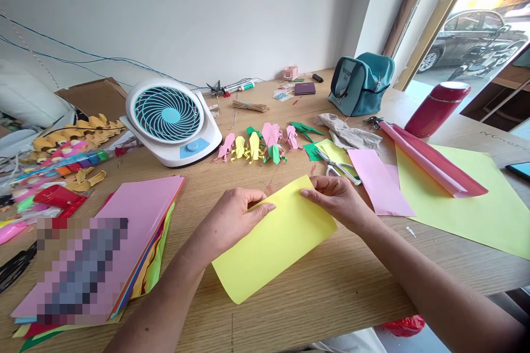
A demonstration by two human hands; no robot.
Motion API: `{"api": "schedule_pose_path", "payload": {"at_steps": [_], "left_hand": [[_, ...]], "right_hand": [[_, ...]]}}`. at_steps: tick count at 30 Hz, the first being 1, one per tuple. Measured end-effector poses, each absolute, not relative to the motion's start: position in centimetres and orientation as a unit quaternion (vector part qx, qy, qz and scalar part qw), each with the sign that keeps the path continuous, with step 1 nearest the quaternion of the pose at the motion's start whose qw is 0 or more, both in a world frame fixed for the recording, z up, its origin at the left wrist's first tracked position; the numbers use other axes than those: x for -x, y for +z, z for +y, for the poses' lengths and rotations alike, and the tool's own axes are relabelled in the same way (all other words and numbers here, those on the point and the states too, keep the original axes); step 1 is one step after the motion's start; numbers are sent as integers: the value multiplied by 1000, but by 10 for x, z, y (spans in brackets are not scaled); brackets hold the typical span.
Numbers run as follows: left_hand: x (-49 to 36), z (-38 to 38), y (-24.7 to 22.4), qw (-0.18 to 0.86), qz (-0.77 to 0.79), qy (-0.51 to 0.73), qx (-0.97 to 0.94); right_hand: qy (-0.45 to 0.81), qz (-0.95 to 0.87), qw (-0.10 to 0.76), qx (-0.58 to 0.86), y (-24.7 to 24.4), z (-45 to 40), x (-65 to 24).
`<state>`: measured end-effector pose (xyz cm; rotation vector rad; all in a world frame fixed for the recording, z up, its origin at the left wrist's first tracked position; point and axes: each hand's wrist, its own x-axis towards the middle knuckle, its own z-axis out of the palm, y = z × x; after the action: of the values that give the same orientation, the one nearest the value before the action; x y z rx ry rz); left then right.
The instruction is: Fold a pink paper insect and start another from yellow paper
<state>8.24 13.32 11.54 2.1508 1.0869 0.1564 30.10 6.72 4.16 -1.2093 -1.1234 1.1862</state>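
A sheet of yellow paper is held tilted above the table, its lower edge toward me. My left hand pinches its upper left edge, thumb on top and fingers behind. At the upper right corner my right hand grips the same sheet between thumb and fingers. Beyond the sheet stand several folded paper figures in pink, yellow and green, among them a large pink one. Scissors with pale handles lie just past my right hand, partly on green and yellow paper. Pink paper rests right of them.
On the left are a stack of coloured paper, partly blurred, and a white fan. To the right lie a large yellow sheet, a pink roll and a red flask. Farther back stands a teal bag.
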Motion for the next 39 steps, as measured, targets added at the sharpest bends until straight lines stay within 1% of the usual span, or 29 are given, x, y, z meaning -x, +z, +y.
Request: {"api": "schedule_pose_path", "payload": {"at_steps": [4,13,22,39], "left_hand": [[-82,134,114,343,423,66,-836],[-83,135,111,376,425,102,-817],[-84,134,113,360,428,103,-823],[-85,132,115,355,429,106,-824]], "right_hand": [[510,-468,525,495,40,67,-302],[521,-471,539,465,37,68,-303],[473,-486,522,517,39,68,-303],[509,-434,547,502,41,68,-301]]}}
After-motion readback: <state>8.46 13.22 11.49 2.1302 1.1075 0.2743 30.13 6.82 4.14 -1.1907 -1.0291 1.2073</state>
